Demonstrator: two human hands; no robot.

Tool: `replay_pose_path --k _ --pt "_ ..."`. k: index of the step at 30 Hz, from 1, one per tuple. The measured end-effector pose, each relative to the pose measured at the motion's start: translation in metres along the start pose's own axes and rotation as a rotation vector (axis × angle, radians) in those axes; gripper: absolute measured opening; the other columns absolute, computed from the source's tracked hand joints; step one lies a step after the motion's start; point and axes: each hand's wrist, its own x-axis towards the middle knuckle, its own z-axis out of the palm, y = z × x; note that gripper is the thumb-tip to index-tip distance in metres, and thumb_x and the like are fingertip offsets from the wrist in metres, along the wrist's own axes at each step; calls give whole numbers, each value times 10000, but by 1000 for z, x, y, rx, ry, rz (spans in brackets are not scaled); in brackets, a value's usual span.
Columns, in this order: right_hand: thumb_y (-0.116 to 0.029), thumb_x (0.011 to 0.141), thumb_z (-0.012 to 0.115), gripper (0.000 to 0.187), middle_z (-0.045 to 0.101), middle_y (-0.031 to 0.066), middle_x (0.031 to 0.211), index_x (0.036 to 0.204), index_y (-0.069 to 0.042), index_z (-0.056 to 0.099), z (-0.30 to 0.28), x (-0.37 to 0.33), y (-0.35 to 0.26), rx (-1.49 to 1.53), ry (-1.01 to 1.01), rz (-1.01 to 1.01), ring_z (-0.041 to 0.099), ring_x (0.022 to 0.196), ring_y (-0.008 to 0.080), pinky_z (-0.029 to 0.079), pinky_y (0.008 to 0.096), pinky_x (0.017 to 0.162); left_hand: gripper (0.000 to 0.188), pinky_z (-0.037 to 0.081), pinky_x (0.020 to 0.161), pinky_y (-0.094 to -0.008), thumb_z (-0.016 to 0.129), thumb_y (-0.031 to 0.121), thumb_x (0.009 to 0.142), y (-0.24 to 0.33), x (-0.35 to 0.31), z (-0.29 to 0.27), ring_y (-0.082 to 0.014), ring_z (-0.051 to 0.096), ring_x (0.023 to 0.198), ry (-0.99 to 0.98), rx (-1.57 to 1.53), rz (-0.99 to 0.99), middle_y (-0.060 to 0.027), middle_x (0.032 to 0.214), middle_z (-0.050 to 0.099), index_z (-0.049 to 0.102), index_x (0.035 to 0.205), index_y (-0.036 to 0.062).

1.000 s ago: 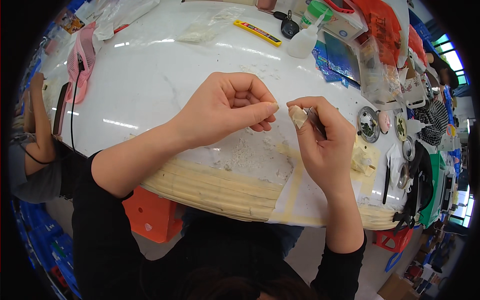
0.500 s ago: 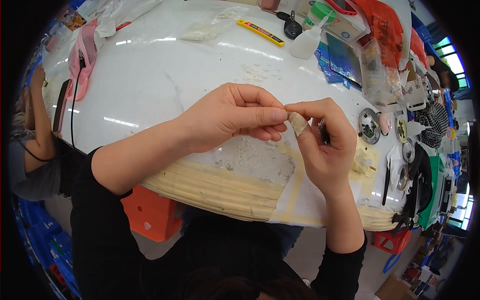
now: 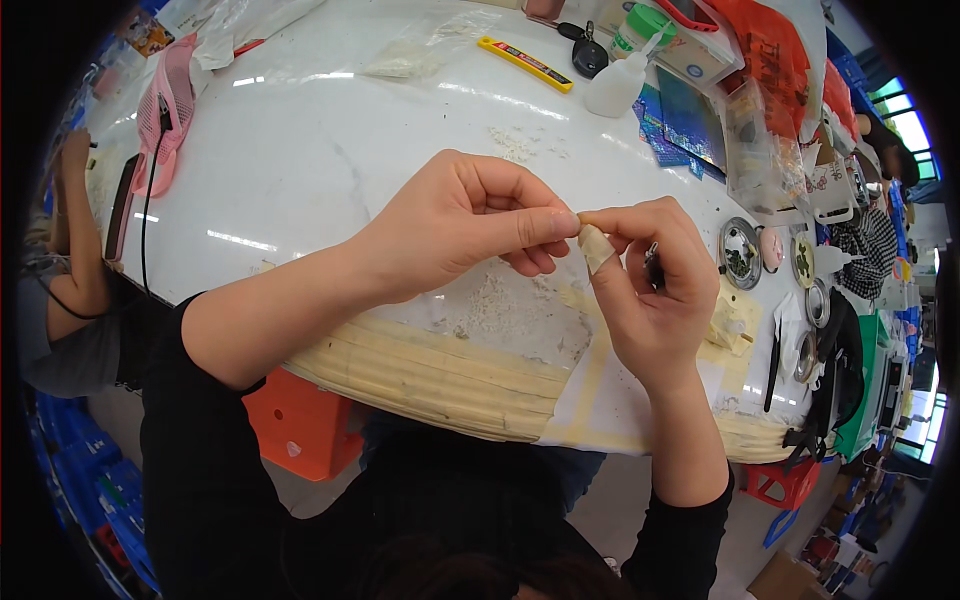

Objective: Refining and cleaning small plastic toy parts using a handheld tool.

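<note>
My left hand (image 3: 455, 225) and my right hand (image 3: 660, 285) meet at their fingertips above the near part of the table. Thumb and forefinger are pinched together on the left; whatever lies between them is too small to make out. The right forefinger touches that same spot, and its thumb wears a wrap of beige tape (image 3: 597, 249). A small dark, shiny thing (image 3: 654, 266) shows inside the curled right fingers, its kind unclear. Below the hands, pale crumbs (image 3: 490, 305) are scattered on the white table (image 3: 300, 150).
Beige tape (image 3: 450, 385) covers the table's front edge. Farther back lie a yellow cutter knife (image 3: 525, 64), a car key (image 3: 589, 55) and a white squeeze bottle (image 3: 615, 85). Small round metal dishes (image 3: 740, 253) and black tweezers (image 3: 774, 365) sit at the right. Another person's arm (image 3: 80, 220) is at the far left.
Both hands have shifted very slightly, with the left wrist raised a little. The fingertips stay together, and the left fingers are curled a bit differently.
</note>
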Motion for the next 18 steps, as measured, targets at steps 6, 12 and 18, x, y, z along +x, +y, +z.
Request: replay_pose_path --k 6,12,18 --pt "66 674 665 228 560 46 762 877 -37 671 -1 -1 -1 -80 -23 -13 557 621 115 465 235 537 128 568 688 -243 664 85 924 -2 -2 1 -127 679 773 41 113 136 -100 871 701 673 976 -32" --pt "61 669 663 237 536 44 776 883 -40 654 0 -2 -1 -82 -29 25 554 619 121 465 244 538 112 564 706 -236 677 36 901 -2 -2 3 -111 665 784 56 179 176 -96 886 695 667 984 -40" --pt "72 678 648 246 539 46 773 898 -37 638 1 -3 0 -34 -39 39 554 622 122 462 240 538 94 562 729 -233 655 -6 897 -6 -3 3 -114 658 835 63 325 296 -92 926 675 660 983 -42"
